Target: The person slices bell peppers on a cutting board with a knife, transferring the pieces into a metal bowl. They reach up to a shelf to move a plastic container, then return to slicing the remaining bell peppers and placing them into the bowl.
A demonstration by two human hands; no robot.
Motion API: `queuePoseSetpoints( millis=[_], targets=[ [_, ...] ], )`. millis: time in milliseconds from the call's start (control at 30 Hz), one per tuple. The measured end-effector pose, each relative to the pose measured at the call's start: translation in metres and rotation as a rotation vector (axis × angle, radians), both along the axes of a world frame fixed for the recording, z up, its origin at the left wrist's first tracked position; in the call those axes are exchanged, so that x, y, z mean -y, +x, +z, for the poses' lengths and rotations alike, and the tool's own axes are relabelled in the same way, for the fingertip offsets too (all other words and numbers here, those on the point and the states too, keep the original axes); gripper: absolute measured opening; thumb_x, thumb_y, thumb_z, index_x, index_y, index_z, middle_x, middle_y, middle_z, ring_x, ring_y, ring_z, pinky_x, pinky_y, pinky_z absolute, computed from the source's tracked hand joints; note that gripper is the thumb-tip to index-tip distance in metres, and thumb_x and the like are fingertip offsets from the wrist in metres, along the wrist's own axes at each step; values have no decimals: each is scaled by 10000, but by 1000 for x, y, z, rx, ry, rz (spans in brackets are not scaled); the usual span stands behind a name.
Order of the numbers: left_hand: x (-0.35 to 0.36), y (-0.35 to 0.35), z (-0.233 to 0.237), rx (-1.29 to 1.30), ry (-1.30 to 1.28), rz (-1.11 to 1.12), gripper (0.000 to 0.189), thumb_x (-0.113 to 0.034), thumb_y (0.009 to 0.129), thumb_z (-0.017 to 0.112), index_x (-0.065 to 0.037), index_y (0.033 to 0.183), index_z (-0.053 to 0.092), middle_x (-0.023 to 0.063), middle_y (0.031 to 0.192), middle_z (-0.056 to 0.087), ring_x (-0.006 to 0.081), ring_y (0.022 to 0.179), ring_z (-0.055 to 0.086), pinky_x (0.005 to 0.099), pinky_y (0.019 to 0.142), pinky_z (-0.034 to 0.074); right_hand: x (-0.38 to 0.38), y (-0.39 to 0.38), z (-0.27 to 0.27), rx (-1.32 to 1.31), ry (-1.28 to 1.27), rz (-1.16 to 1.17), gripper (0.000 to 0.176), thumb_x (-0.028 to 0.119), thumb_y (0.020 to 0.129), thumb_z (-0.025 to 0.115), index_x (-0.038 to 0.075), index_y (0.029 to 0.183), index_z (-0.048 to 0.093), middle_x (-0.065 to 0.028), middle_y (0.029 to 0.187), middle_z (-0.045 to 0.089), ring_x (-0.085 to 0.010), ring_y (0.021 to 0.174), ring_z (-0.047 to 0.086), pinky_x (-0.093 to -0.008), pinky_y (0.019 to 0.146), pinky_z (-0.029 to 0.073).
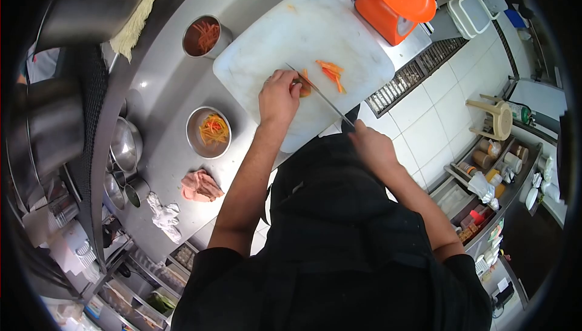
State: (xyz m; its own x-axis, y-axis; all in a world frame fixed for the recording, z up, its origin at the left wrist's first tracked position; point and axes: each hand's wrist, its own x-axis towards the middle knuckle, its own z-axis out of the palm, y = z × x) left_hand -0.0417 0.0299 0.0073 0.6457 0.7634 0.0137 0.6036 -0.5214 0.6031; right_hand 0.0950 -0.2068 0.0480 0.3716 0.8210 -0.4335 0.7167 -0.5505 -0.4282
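Note:
On the white cutting board [260,46], my left hand [280,96] presses curled fingers onto an orange vegetable piece [305,88] that looks like bell pepper, partly hidden by the fingers. My right hand [374,148], slightly blurred, is closed round the handle of a kitchen knife [327,100]. Its blade lies across the board, right beside the piece and my left fingertips. Cut orange strips [331,76] rest on the board just beyond the blade.
Left of the board stand a metal container [223,45] of orange shreds and a metal bowl [190,140] of yellow and red strips. Crumpled pink cloth [200,187] and white cloth [163,217] lie nearer. An orange scale [388,13] stands at the board's far right.

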Motion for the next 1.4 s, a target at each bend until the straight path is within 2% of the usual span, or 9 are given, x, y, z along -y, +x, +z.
queuePoseSetpoints(
  millis=[67,300,400,567,700,867,1100,1233,1400],
  targets=[
    [1,0,-1,12,-37,13,193,-94,891,799,-109,1073,738,66,1090,717,320,1017,704,459,877,578,-13,2,4,-17,2,19,259,274,1070,635,32,1084,544,-231,854,729,-459,825,729,-566,719,579],
    [4,-3,-5,27,13,29,162,-90,913,795,-93,1062,731,61,1050,698,276,925,725,413,826,587,-6,2,25,-26,-116,18,252,268,1073,627,31,1101,547,-232,858,734,-465,817,729,-568,719,581],
    [2,-4,-6,31,31,17,157,-91,916,793,-91,1059,730,63,1042,692,279,925,722,415,824,585,-13,-4,2,-37,-67,-2,255,272,1072,629,31,1101,549,-234,863,736,-466,816,729,-570,717,579],
    [1,-5,-3,7,27,-6,169,-92,918,792,-81,1073,728,66,1054,690,290,931,720,422,831,584,-25,1,13,-22,7,39,255,276,1073,627,36,1105,548,-227,854,735,-461,810,731,-566,712,582],
    [3,-11,-2,39,-60,-3,200,-105,901,790,-84,1093,741,79,1070,680,320,1032,689,455,892,571,-6,-1,23,-1,-115,40,253,275,1078,618,33,1109,547,-220,849,732,-461,816,731,-568,720,582],
    [3,-12,-3,35,-14,-31,220,-105,908,786,-80,1120,732,83,1101,676,323,1070,682,454,917,573,-20,-8,0,18,-19,41,254,273,1069,632,35,1085,543,-220,856,739,-460,809,733,-572,701,575],
    [3,-16,-1,-5,-41,-48,278,-116,919,789,-78,1188,730,89,1168,680,328,1117,675,452,948,569,-11,-2,26,7,-58,52,252,269,1063,643,40,1092,543,-227,832,735,-463,790,732,-572,694,577],
    [4,-17,-4,2,-24,-52,289,-131,928,790,-75,1204,726,96,1198,689,331,1130,678,435,956,570,-11,-8,2,21,-11,49,255,269,1062,647,39,1086,541,-232,809,729,-463,780,731,-573,689,574],
    [3,-16,-2,-5,-23,-51,290,-138,931,790,-65,1204,724,98,1195,690,332,1129,678,434,959,569,-23,-2,26,6,-11,43,264,276,1066,644,35,1083,538,-241,813,730,-467,781,730,-578,691,576]
  ],
)
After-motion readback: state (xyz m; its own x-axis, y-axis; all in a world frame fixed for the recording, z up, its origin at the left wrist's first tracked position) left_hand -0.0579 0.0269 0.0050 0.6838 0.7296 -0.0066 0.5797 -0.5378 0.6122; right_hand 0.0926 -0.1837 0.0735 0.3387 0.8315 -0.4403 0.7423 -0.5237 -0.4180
